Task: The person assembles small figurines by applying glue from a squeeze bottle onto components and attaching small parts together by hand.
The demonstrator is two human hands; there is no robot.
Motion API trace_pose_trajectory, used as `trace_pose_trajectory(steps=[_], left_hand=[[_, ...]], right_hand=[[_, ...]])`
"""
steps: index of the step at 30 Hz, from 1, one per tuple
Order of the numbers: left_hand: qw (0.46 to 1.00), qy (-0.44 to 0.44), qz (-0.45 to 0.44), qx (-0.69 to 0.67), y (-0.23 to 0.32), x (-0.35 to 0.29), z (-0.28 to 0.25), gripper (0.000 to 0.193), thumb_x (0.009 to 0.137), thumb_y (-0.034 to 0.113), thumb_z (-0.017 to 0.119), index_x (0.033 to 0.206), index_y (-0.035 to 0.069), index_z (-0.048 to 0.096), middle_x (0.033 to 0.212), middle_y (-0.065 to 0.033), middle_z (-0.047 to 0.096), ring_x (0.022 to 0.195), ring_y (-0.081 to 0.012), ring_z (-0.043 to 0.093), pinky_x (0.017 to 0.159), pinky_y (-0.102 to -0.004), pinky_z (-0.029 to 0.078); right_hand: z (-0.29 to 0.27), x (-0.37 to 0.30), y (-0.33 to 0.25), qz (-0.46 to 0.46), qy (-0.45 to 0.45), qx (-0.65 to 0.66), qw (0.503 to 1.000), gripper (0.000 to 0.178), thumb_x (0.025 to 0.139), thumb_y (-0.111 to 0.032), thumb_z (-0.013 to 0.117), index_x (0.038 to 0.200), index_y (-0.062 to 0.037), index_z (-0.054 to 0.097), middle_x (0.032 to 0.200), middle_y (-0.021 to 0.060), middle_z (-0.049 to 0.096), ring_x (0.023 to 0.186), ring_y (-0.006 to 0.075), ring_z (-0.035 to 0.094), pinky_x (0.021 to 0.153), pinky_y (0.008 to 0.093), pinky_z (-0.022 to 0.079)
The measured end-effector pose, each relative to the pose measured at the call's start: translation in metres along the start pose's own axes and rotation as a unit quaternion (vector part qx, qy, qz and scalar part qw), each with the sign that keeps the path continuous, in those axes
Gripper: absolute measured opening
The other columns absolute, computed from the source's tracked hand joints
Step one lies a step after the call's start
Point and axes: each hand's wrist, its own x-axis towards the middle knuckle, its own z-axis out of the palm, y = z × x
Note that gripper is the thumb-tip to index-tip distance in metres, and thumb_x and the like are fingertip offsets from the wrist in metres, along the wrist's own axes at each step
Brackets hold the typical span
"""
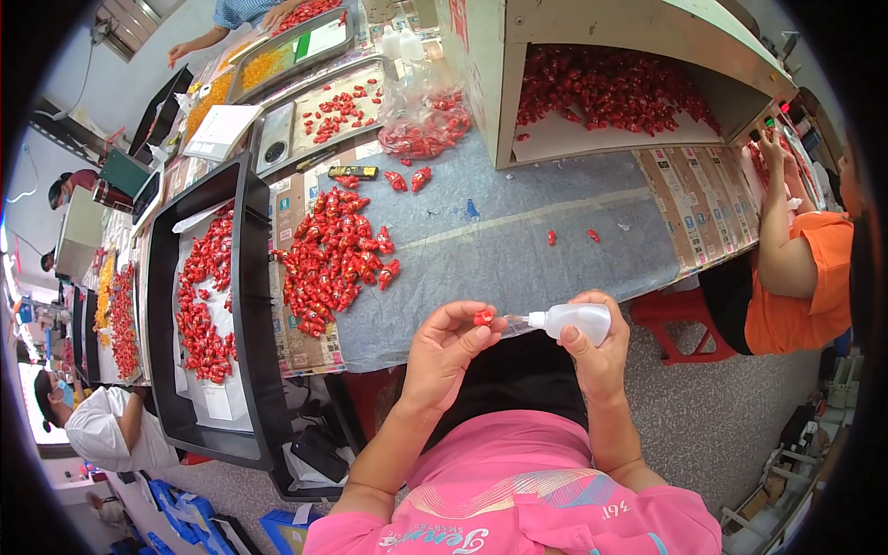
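Over the near edge of the table, my left hand (437, 363) pinches a small red plastic piece (483, 317) between thumb and fingers. My right hand (606, 365) is closed round a translucent white squeeze bottle (573, 320), held on its side. The bottle's thin clear nozzle points left and reaches the fingertips of my left hand; whether it touches the red piece I cannot tell. A heap of similar red pieces (333, 254) lies on the table left of my hands. Two loose pieces, one of them a red piece (552, 238), rest farther off on the grey-blue table cover (444, 277).
At the left, a black tray (250, 305) holds red pieces on white paper. A large open-fronted box (481, 83) full of red pieces stands at the back right. Beside it lies a plastic bag (425, 129) of pieces. A person in orange (805, 277) sits at the right.
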Motion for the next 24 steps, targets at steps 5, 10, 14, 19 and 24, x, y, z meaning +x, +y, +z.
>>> trace_pose_trajectory(steps=[5, 10, 14, 19, 24], left_hand=[[1.0, -0.001, 0.004, 0.007, -0.0007, 0.0001, 0.0002, 0.024, 0.084, 0.0, 0.064, 0.106, 0.002, 0.056, 0.108, -0.0093, 0.06, 0.1, -0.023, 0.062, 0.085, -0.0336, 0.054], [1.0, -0.007, 0.017, 0.009, -0.0025, 0.0002, -0.0009, 0.024, 0.083, -0.001, 0.064, 0.105, 0.003, 0.056, 0.109, -0.009, 0.06, 0.101, -0.0226, 0.061, 0.086, -0.0337, 0.053], [1.0, -0.004, 0.021, 0.01, -0.003, -0.0005, 0.0002, 0.023, 0.083, -0.001, 0.064, 0.104, 0.002, 0.056, 0.109, -0.0089, 0.059, 0.101, -0.0228, 0.061, 0.086, -0.0334, 0.053], [1.0, 0.002, 0.026, -0.002, -0.0043, -0.0001, 0.0, 0.024, 0.081, -0.005, 0.064, 0.103, 0.002, 0.056, 0.109, -0.0095, 0.059, 0.103, -0.0236, 0.06, 0.087, -0.0332, 0.053], [0.999, 0.001, 0.038, 0.002, -0.0064, 0.0002, -0.0001, 0.025, 0.08, -0.008, 0.064, 0.102, 0.002, 0.056, 0.109, -0.0097, 0.058, 0.104, -0.0239, 0.059, 0.088, -0.0336, 0.053]], right_hand=[[-0.0012, 0.0005, 0.002, 0.004, -0.005, -0.01, 1.0, 0.04, 0.076, -0.029, 0.077, 0.098, -0.0033, 0.057, 0.088, 0.0018, 0.059, 0.078, 0.0084, 0.055, 0.069, 0.0222, 0.044], [-0.002, 0.0008, 0.0048, -0.004, -0.006, -0.032, 0.999, 0.04, 0.075, -0.03, 0.077, 0.097, -0.0024, 0.057, 0.089, 0.0018, 0.058, 0.079, 0.009, 0.055, 0.069, 0.0231, 0.044], [-0.0026, 0.0006, 0.0018, -0.012, -0.014, -0.04, 0.999, 0.04, 0.075, -0.029, 0.077, 0.097, -0.0023, 0.057, 0.089, 0.002, 0.058, 0.078, 0.009, 0.055, 0.069, 0.0229, 0.044], [-0.002, -0.0015, 0.0005, -0.006, -0.018, -0.04, 0.999, 0.038, 0.076, -0.027, 0.076, 0.096, -0.0019, 0.057, 0.088, 0.0021, 0.057, 0.077, 0.0091, 0.054, 0.067, 0.0227, 0.043], [0.0002, -0.0024, -0.0014, -0.01, -0.02, -0.041, 0.999, 0.037, 0.076, -0.026, 0.076, 0.096, -0.0018, 0.057, 0.087, 0.0021, 0.056, 0.077, 0.0091, 0.054, 0.067, 0.0226, 0.043]])
